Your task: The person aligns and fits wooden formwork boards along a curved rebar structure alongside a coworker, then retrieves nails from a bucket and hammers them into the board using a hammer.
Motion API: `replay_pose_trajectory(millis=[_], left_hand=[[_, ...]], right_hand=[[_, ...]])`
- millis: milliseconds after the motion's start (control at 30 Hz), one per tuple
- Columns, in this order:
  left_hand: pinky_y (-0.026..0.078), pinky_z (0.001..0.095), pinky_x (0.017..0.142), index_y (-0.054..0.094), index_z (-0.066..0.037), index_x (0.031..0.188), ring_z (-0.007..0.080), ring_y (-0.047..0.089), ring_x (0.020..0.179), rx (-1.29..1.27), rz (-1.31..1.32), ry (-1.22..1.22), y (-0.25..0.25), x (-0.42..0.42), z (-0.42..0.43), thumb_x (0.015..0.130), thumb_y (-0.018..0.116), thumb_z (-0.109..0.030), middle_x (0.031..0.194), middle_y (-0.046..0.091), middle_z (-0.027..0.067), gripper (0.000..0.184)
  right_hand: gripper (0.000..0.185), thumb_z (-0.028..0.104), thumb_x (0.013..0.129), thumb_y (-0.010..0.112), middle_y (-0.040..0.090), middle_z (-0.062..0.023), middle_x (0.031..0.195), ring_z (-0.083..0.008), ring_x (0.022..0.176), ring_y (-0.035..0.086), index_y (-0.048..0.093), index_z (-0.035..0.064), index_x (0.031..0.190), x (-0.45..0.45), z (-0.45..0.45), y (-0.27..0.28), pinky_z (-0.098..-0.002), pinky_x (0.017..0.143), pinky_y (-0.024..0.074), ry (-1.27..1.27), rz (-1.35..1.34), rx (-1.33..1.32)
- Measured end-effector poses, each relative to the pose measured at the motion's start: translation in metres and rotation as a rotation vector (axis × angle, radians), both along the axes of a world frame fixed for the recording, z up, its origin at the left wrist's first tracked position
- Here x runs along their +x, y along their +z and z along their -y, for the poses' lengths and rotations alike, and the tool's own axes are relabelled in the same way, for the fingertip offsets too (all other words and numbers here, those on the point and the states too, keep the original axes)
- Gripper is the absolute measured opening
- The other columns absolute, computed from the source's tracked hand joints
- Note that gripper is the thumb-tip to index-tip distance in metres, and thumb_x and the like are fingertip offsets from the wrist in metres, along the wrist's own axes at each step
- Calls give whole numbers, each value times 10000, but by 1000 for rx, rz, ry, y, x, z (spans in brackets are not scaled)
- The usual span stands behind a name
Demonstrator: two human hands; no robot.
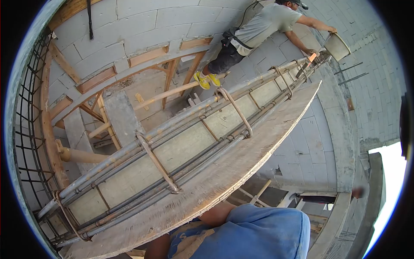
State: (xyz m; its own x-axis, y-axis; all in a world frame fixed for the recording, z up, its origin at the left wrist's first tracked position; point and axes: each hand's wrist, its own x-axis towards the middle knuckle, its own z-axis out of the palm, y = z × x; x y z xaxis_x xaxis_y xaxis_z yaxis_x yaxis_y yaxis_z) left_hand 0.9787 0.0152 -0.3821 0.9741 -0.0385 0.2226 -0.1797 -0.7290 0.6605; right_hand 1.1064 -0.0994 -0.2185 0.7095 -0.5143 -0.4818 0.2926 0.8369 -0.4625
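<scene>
Neither of my hands shows. At the bottom, bare skin of an arm (pixel 217 213) and blue clothing (pixel 258 233) are partly hidden below a plywood board (pixel 224 172). Beyond the board, a long narrow formwork trough (pixel 172 151) runs diagonally, with steel bars (pixel 198 155) along it. Bent rusty metal clamps (pixel 157 164) cross over its top. At the upper right a co-worker (pixel 263 30) leans over the far end. One of their hands is on a bucket (pixel 337 46), tilted on its side; the other is by an orange-handled tool (pixel 312 57).
Grey block walls (pixel 151 17) stand behind and to the right. A steel mesh (pixel 28 116) rises at the left edge. Wooden props (pixel 172 77) and a round post (pixel 82 154) stand below the trough. A concrete column (pixel 343 142) is at the right.
</scene>
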Motion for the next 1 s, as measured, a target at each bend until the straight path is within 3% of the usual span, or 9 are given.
replay_pose_trajectory(millis=[133, 200, 267, 333, 533, 633, 767, 900, 1000], left_hand=[[465, 526, 1058, 719, 7, 1227, 432, 634, 1186, -10, 16, 52, -9, 1, -4, 968, 675, -90, 1247, 707, 220, 280], [499, 514, 1024, 701, 12, 1189, 373, 657, 1161, -60, 92, 48, 66, 24, 13, 1024, 622, -105, 1199, 716, 192, 217], [552, 431, 958, 676, 18, 1130, 271, 686, 1085, -581, -70, 242, 93, 42, 37, 1070, 577, -111, 1148, 716, 158, 173], [581, 350, 882, 642, 8, 1065, 196, 693, 1007, -1487, -51, 161, 88, 56, 48, 1102, 568, -163, 1107, 712, 134, 189], [583, 350, 792, 601, -48, 949, 173, 685, 895, -1536, -116, 98, 106, 56, 48, 1072, 643, -282, 986, 714, 81, 267], [603, 377, 899, 600, -21, 949, 236, 723, 1030, -1565, -185, 10, 111, 64, 44, 1043, 669, -337, 1151, 737, 168, 338], [588, 422, 999, 500, 128, 1330, 320, 679, 1189, -1531, -244, 149, 114, 72, 47, 1016, 641, -472, 1376, 623, 257, 692], [572, 435, 1041, 433, 148, 1402, 360, 655, 1240, -1518, -325, 236, 140, 68, 52, 1024, 621, -478, 1429, 571, 294, 755], [573, 453, 1059, 344, 169, 1466, 388, 637, 1269, -1510, -394, 298, 147, 73, 53, 1042, 599, -460, 1451, 548, 305, 801]], right_hand=[[929, 798, 1016, 244, 324, -94, 1672, -320, 1472, 402, 265, 133, 1663, 2, 2, -3, -436, 1222, 351, -13, 19, 25], [929, 799, 1015, 246, 326, -91, 1671, -320, 1470, 405, 270, 134, 1662, 2, 1, -8, -436, 1222, 352, -21, 37, 35], [929, 800, 1014, 249, 328, -88, 1670, -320, 1468, 407, 274, 135, 1661, 6, 5, -4, -437, 1222, 353, -46, 70, 55], [929, 801, 1013, 252, 330, -86, 1670, -321, 1466, 409, 279, 135, 1660, 12, 13, 0, -437, 1221, 355, -60, 96, 48], [855, 719, 1065, 281, 540, -114, 1481, -272, 1316, 531, 386, 49, 1585, 21, 14, 4, -380, 1139, 403, -142, 13, -73], [911, 724, 1056, 314, 522, -205, 1472, -314, 1320, 523, 389, -58, 1517, 22, 14, 2, -395, 1137, 397, -159, -36, -112], [1089, 798, 997, 369, 421, -329, 1547, -398, 1421, 444, 305, -161, 1510, 14, 18, 10, -427, 1192, 348, -40, -239, -109], [1154, 835, 967, 380, 330, -323, 1627, -401, 1495, 369, 278, -159, 1543, -4, 28, 22, -454, 1224, 315, 69, -206, -47], [1206, 893, 919, 389, 305, -238, 1666, -387, 1521, 320, 173, -53, 1637, 0, 34, 12, -584, 1228, 280, 180, -122, -2]])
